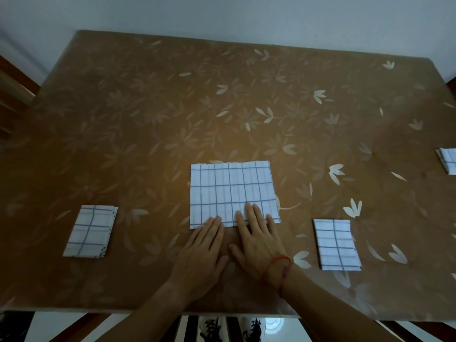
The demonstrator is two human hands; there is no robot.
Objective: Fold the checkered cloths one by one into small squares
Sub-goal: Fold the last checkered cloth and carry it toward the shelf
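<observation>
A white cloth with a blue check lies flat as a wide rectangle at the middle of the table. My left hand rests flat with its fingertips on the cloth's near edge. My right hand, a red string round its wrist, lies flat beside it with fingers spread over the near edge. Neither hand grips anything. A small folded checkered cloth lies to the left, another folded one to the right. A third folded cloth shows partly at the right border.
The table wears a brown covering with a pale leaf pattern. A pale wall runs behind its far edge. Wooden chair parts stand at the left. Below the near edge I see a striped floor and shoes.
</observation>
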